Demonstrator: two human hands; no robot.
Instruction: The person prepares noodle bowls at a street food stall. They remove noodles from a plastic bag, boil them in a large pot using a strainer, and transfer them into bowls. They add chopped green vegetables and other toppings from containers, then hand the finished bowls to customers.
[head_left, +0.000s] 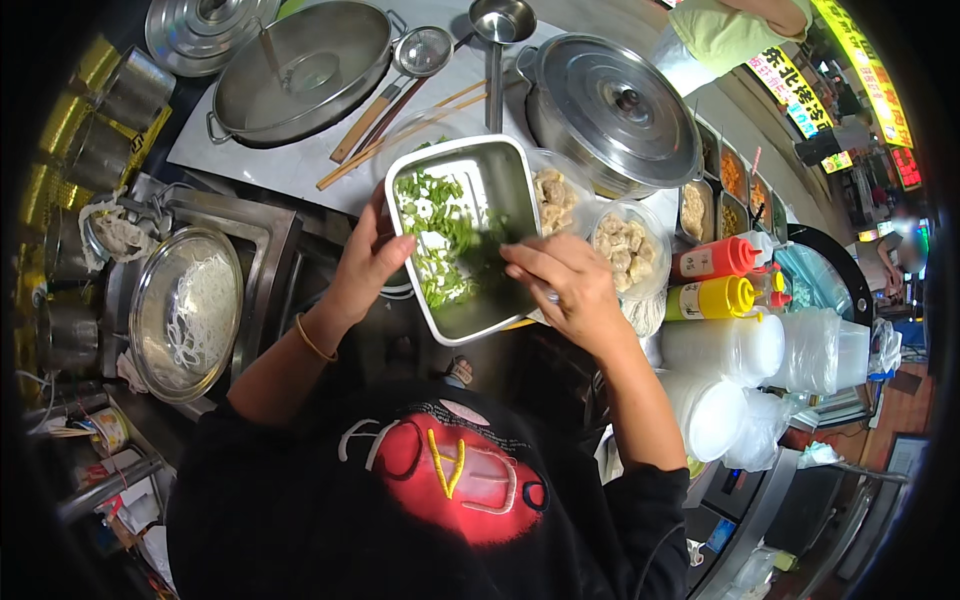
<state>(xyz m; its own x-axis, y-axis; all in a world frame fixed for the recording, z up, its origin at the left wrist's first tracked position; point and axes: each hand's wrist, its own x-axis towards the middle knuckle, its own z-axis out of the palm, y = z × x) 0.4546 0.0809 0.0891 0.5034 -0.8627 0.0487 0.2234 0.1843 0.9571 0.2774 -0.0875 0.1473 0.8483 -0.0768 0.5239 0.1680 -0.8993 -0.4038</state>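
My left hand grips the left side of a rectangular stainless steel tray, its thumb over the rim. Chopped green herbs or scallions lie mostly on the tray's left side. Over its right part, my right hand reaches in with fingers bunched and slightly blurred; whether they pinch anything is hidden. Just right of the tray are two clear plastic bowls, one holding pale dumplings and the other more dumplings. A third clear bowl is partly covered by the tray's far edge.
A wide pan and a lidded pot stand beyond. Between them lie a strainer, a ladle and chopsticks. White noodles sit left; squeeze bottles and stacked plastic containers right. A person stands beyond.
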